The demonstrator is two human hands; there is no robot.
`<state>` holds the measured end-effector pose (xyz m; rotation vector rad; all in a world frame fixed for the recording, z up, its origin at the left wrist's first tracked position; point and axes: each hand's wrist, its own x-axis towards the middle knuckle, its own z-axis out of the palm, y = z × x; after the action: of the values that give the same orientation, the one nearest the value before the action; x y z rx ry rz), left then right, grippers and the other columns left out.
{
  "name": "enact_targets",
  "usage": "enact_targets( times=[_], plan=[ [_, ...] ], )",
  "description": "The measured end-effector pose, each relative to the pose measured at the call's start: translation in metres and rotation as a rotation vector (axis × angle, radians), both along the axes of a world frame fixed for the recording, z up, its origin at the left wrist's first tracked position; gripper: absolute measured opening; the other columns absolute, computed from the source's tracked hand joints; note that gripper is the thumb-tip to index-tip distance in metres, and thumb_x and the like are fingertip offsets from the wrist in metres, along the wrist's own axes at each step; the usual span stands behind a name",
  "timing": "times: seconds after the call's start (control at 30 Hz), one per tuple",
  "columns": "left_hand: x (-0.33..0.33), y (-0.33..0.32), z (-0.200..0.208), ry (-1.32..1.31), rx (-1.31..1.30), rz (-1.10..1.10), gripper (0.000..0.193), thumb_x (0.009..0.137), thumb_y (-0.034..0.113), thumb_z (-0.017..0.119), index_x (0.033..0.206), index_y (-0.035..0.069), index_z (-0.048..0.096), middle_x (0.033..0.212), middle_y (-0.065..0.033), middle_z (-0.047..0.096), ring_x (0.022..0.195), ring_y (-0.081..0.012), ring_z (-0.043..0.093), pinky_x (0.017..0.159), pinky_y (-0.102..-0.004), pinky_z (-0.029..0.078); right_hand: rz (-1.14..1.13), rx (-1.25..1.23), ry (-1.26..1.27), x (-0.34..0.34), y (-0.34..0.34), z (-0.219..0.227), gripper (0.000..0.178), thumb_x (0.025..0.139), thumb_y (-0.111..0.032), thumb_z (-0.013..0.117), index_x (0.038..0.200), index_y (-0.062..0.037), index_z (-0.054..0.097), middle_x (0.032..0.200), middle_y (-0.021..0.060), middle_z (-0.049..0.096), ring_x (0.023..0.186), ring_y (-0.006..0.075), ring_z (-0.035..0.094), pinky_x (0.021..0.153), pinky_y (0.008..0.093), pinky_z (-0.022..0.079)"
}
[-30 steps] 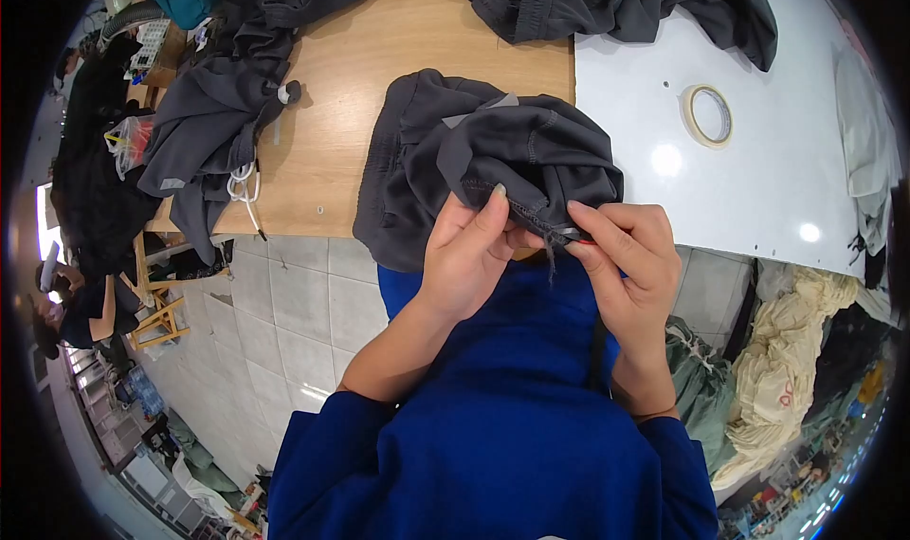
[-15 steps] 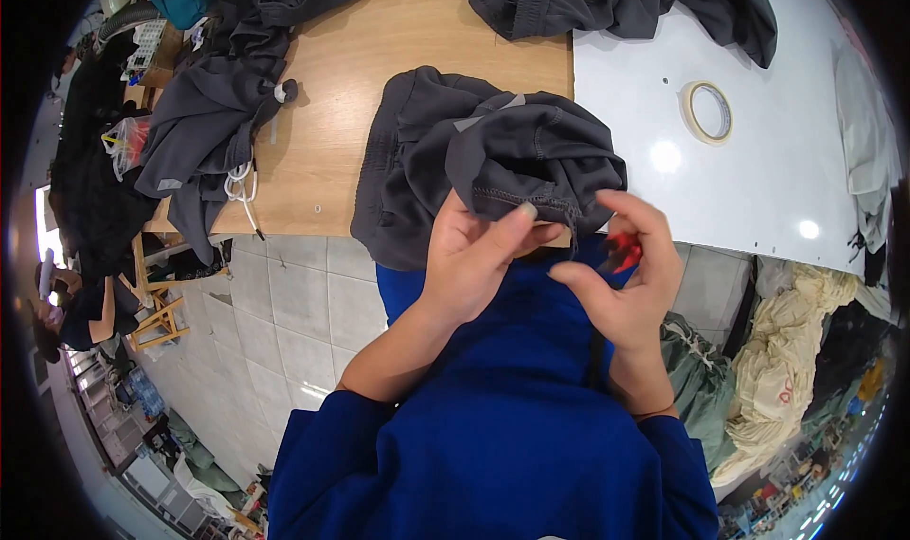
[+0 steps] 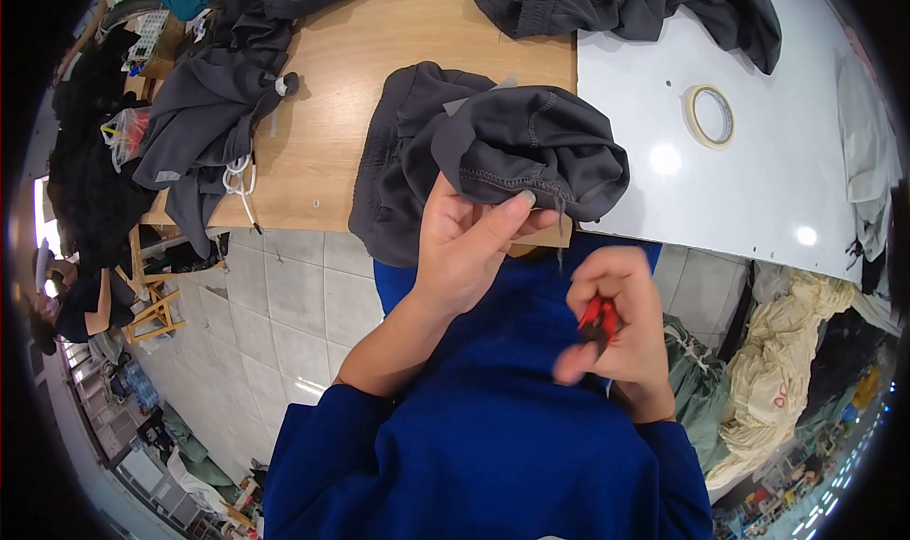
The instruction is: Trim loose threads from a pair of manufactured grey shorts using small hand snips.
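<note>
A dark grey garment [image 3: 398, 151] with a gathered elastic band lies bunched at the near edge of the wooden table. My left hand [image 3: 464, 241] pinches its stitched hem [image 3: 507, 182] between thumb and fingers, lifting that edge toward me. Loose threads [image 3: 561, 219] dangle from the seam just right of my left thumb. Lower and to the right, apart from the cloth, my right hand [image 3: 621, 317] is closed around a small red and black tool [image 3: 599, 320]. Motion blur and the fingers hide the tool's shape.
The wooden tabletop [image 3: 332, 85] meets a white one [image 3: 645, 113] bearing a tape roll [image 3: 709, 116]. More grey garments lie at the left [image 3: 209, 104] and far side [image 3: 607, 4]. Cream cloth bundles [image 3: 777, 369] are on the right. Another person [image 3: 85, 303] is far left.
My right hand has drawn back from the hem, down toward my body, its fingers closing more around the red tool. My left hand keeps its pinch, and the threads hang lower.
</note>
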<state>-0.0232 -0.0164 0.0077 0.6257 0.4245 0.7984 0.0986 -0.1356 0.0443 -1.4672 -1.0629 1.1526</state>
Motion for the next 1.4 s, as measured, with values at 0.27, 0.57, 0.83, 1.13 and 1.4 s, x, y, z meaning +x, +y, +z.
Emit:
enact_targets(
  times=[0.27, 0.57, 0.83, 1.13, 1.4],
  plan=[
    [0.003, -0.001, 0.004, 0.021, 0.011, 0.001, 0.029, 0.087, -0.001, 0.047, 0.116, 0.000, 0.044, 0.104, -0.0153, 0.058, 0.090, -0.0202, 0.061, 0.076, -0.0304, 0.053, -0.376, 0.296, -0.314, 0.018, 0.014, -0.011, 0.038, 0.069, 0.003, 0.063, 0.106, -0.0008, 0.058, 0.092, 0.0102, 0.056, 0.077, 0.0165, 0.051, 0.067, 0.0234, 0.041],
    [0.002, -0.003, 0.001, 0.027, 0.087, -0.018, 0.032, 0.086, -0.003, 0.048, 0.117, 0.002, 0.041, 0.104, -0.0138, 0.058, 0.092, -0.0204, 0.060, 0.075, -0.0322, 0.054, -0.440, 0.323, -0.619, 0.015, 0.020, -0.013, 0.042, 0.059, -0.001, 0.074, 0.101, -0.0054, 0.066, 0.085, 0.0065, 0.059, 0.077, 0.0182, 0.053, 0.066, 0.0254, 0.042],
    [0.004, -0.004, 0.000, 0.045, 0.103, -0.016, 0.034, 0.085, -0.004, 0.048, 0.118, 0.002, 0.040, 0.107, -0.0140, 0.057, 0.093, -0.0208, 0.060, 0.076, -0.0331, 0.054, -0.433, 0.311, -0.563, 0.015, 0.022, -0.014, 0.041, 0.060, 0.000, 0.073, 0.101, -0.0045, 0.066, 0.084, 0.0073, 0.059, 0.072, 0.0177, 0.054, 0.063, 0.0248, 0.043],
    [0.004, -0.004, 0.000, 0.046, 0.132, -0.020, 0.035, 0.085, -0.004, 0.049, 0.118, 0.002, 0.040, 0.108, -0.0144, 0.056, 0.095, -0.0215, 0.059, 0.077, -0.0337, 0.054, -0.432, 0.345, -0.584, 0.015, 0.022, -0.017, 0.039, 0.061, 0.000, 0.073, 0.098, -0.0055, 0.067, 0.082, 0.0059, 0.059, 0.070, 0.0164, 0.053, 0.061, 0.0242, 0.042],
    [-0.001, -0.002, -0.003, 0.040, 0.115, -0.031, 0.033, 0.086, -0.004, 0.048, 0.118, 0.001, 0.041, 0.107, -0.0142, 0.057, 0.095, -0.0215, 0.059, 0.077, -0.0336, 0.054, -0.451, 0.310, -0.401, 0.014, 0.019, -0.014, 0.036, 0.066, 0.001, 0.070, 0.101, -0.0033, 0.064, 0.085, 0.0071, 0.059, 0.073, 0.0136, 0.054, 0.063, 0.0215, 0.043]
  ],
)
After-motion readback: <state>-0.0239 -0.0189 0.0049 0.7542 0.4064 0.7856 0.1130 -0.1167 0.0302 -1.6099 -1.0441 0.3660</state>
